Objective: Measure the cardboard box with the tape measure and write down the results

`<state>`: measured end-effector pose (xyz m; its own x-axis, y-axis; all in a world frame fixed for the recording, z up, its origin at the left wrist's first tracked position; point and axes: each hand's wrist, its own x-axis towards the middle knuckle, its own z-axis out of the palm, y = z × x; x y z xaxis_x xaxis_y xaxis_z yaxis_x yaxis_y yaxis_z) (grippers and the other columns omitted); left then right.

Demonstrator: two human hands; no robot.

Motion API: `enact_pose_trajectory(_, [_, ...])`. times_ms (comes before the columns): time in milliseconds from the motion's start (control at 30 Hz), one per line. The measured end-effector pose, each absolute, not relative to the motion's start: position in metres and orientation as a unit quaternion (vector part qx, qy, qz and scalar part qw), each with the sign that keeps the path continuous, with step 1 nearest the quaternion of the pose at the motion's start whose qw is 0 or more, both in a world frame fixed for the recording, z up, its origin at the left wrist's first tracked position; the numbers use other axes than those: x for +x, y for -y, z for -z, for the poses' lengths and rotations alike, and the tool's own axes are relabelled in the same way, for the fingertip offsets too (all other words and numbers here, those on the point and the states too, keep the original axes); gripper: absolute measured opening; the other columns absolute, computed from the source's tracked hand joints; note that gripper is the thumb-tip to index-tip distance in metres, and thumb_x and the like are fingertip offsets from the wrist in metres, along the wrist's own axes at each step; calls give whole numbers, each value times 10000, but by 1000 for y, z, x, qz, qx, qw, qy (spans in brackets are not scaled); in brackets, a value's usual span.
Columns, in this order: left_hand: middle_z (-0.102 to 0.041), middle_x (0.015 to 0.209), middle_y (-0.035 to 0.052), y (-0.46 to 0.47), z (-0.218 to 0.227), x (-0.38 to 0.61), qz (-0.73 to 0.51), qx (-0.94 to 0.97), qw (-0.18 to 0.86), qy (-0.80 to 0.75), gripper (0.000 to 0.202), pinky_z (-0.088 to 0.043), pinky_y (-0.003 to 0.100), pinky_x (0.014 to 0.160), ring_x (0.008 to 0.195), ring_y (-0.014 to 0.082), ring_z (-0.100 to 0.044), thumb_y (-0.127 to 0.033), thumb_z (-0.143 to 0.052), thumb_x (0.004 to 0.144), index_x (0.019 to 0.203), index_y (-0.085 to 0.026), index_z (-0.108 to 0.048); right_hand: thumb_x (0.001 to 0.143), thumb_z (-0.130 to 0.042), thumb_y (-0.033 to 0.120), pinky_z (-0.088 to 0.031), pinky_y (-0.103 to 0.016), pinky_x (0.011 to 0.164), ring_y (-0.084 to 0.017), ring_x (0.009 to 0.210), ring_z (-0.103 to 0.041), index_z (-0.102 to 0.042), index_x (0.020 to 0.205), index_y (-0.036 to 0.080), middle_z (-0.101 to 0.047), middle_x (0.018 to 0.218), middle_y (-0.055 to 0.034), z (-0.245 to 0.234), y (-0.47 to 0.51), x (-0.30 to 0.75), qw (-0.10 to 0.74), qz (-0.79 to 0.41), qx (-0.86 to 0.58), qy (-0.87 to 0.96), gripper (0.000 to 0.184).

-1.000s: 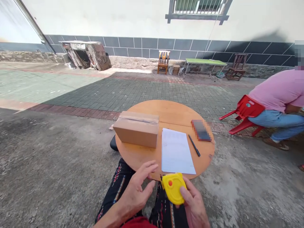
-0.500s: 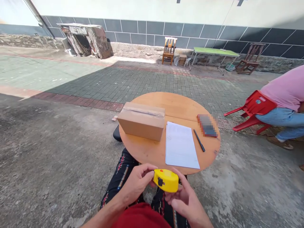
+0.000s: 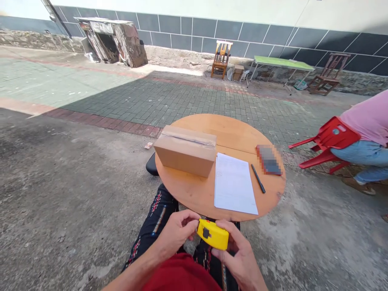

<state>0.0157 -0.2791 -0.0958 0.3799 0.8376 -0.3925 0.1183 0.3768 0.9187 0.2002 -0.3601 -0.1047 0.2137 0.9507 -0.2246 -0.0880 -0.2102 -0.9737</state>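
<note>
A yellow tape measure (image 3: 214,236) with a black lock button is held over my lap, just before the near edge of the round wooden table (image 3: 188,198). My right hand (image 3: 238,252) wraps round its right side, fingers on top and thumb below. At its left end, the fingertips of my left hand (image 3: 178,230) pinch by the tape's mouth; the tape's tip is hidden by them. On the table stand a closed cardboard box (image 3: 184,155) and, to its right, white paper sheets (image 3: 235,186). A black pen (image 3: 258,178) lies beside the sheets.
A blurred-out flat object with a red edge (image 3: 269,160) lies at the table's right. Further right, a person in a pink top (image 3: 370,115) sits on a red plastic chair (image 3: 336,137). Chairs and a green-topped table (image 3: 281,62) stand along the far wall.
My right hand has closed more firmly round the tape measure, its thumb now against the case. The case has tilted slightly. The view has shifted a little, moving the table rightward in the picture.
</note>
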Motion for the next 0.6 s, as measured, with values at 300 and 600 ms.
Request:
enact_pose_trajectory(300, [-564,635,-45,255,65,-28,-315,396,733,-454,248,-398,202,500,481,73,-482,-346,-721,728,870,-173,-616,555,-877,300,-577,-343,744,-277,884,-686,-750,1005,244,-712,1120,-76,97,369,231,511,-530,-616,280,471])
enact_pose_trajectory(600, [-591,627,-25,200,-8,-78,-433,530,540,-490,218,-417,224,539,532,98,-519,-340,-694,720,841,-160,-673,506,-895,322,-609,-272,731,-306,941,-713,-754,1022,243,-754,1073,-85,59,337,277,490,-453,-640,381,540])
